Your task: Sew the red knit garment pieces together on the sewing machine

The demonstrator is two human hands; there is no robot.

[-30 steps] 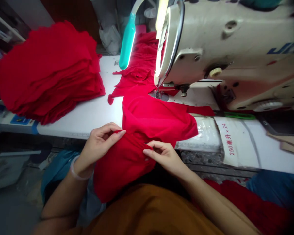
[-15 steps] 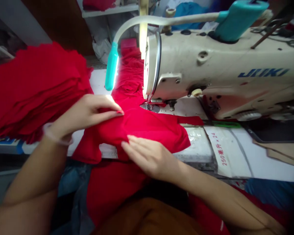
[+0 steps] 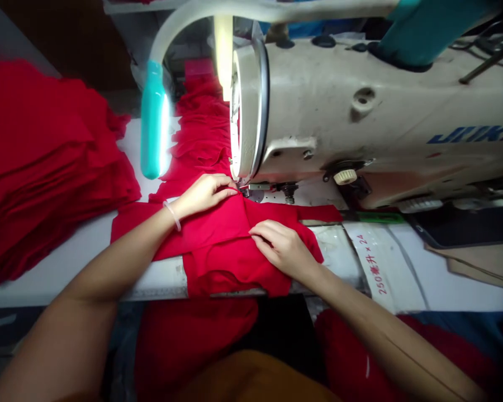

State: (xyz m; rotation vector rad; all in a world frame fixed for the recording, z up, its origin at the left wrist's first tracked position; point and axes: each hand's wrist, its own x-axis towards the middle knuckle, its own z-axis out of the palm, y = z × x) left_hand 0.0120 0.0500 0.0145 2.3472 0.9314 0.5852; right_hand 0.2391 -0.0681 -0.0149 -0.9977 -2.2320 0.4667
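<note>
A piece of red fabric [image 3: 218,245] lies on the white table in front of a cream sewing machine [image 3: 360,123] and hangs over the table's front edge. My left hand [image 3: 203,192] is closed on the fabric's edge right at the needle and presser foot [image 3: 247,191]. My right hand [image 3: 283,248] rests on the fabric just in front, fingers bent and pressing a fold down. A thin bracelet circles my left wrist.
A tall stack of red fabric pieces [image 3: 46,167] fills the table's left side. Sewn red pieces [image 3: 201,123] trail away behind the needle. A teal lamp [image 3: 153,123] on a bent neck shines over the needle. Green-handled scissors [image 3: 377,216] lie under the machine arm.
Both hands moved forward with the fabric. My left hand went from the table's front to the presser foot, and my right hand followed onto the fabric behind it.
</note>
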